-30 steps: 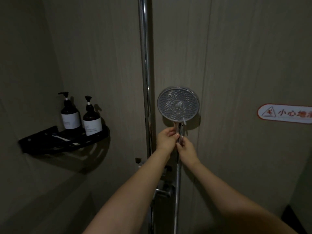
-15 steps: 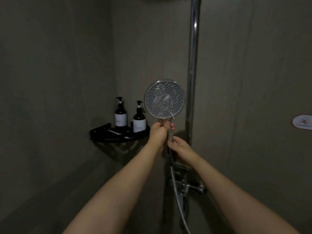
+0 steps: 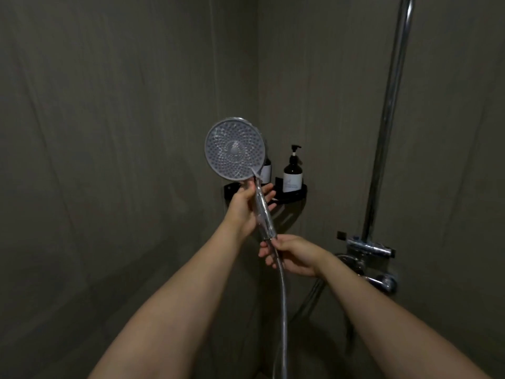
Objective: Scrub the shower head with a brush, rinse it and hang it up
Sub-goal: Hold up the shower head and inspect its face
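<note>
Head view looks into a dim shower corner, where the shower head [image 3: 234, 149] is held up off its mount, its round nozzle face turned toward the person. Left hand [image 3: 247, 207] wraps the chrome handle just under the face, thumb side forward and fingers curled behind it, so it carries the weight. Right hand [image 3: 293, 255] pinches the joint where the handle meets the hose [image 3: 282, 305], probably to steady the lower end and keep the hose from twisting the face away. That hose drops in a loop and runs back toward the mixer valve [image 3: 369, 255] at the foot of the riser pipe [image 3: 388, 110]. Behind the handle, a black corner shelf [image 3: 293, 196] carries 2 pump bottles [image 3: 292, 173], 1 mostly hidden by the face. No brush can be made out in either hand, so scrubbing looks not yet begun; holding the face up like this suits inspecting it or presenting it for brushing
</note>
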The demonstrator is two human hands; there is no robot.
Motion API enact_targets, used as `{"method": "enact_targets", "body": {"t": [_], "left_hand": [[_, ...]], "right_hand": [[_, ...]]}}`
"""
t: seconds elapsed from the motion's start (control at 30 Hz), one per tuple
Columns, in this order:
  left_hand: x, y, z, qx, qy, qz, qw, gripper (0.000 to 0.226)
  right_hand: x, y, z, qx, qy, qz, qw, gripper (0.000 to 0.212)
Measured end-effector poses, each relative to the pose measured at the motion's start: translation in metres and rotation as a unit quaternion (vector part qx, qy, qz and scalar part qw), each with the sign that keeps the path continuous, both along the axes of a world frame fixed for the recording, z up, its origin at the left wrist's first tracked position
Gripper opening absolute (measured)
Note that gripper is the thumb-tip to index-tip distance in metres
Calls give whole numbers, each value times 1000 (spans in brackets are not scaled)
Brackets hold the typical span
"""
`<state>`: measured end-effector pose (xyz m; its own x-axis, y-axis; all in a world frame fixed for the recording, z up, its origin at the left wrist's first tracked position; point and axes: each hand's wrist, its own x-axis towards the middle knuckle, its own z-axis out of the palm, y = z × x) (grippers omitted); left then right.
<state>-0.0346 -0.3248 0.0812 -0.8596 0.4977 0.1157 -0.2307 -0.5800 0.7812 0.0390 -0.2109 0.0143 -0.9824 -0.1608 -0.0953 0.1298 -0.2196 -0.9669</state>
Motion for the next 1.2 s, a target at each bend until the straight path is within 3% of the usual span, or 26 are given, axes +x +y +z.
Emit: {"method": "enact_targets", "body": {"t": [0.13, 0.33, 0.4, 0.5, 0.53, 0.6, 0.67, 0.7, 0.83, 1.0, 1.13, 1.2], "left_hand": [[-5, -11, -3, 1, -21, 54, 998, 23], [-7, -10, 7, 0, -52, 143, 988, 23], [-5, -6, 10, -1, -60, 174, 983, 18], [0, 1, 10, -2, -62, 225, 972, 12], [2, 3, 9, -1, -61, 233, 970, 13], [6, 5, 7, -9, -56, 237, 970, 15], [9, 6, 4, -16, -53, 233, 971, 15], [10, 7, 2, -14, -55, 230, 972, 15], [17, 14, 4, -11, -56, 221, 974, 14], [25, 21, 9, -5, -38, 198, 979, 12], [31, 26, 12, -2, -36, 203, 978, 14], [31, 26, 14, -5, -27, 205, 978, 14]], "right_hand": [[-3, -15, 4, -41, -27, 54, 997, 27], [-11, -30, 18, 184, 22, -14, 983, 28], [-10, -32, 22, 314, 74, -52, 945, 24], [-10, -29, 19, 521, 148, -137, 829, 22], [-8, -27, 17, 528, 150, -143, 823, 22], [-5, -22, 12, 443, 123, -102, 882, 8], [0, -13, 13, 324, 79, -57, 941, 16], [2, -8, 13, 299, 69, -47, 951, 19], [7, 7, 13, 320, 112, -89, 936, 4], [15, 14, 16, 239, 91, -66, 964, 22], [10, 11, 12, 421, 133, -160, 883, 22], [13, 8, 11, 354, 132, -149, 914, 21]]}}
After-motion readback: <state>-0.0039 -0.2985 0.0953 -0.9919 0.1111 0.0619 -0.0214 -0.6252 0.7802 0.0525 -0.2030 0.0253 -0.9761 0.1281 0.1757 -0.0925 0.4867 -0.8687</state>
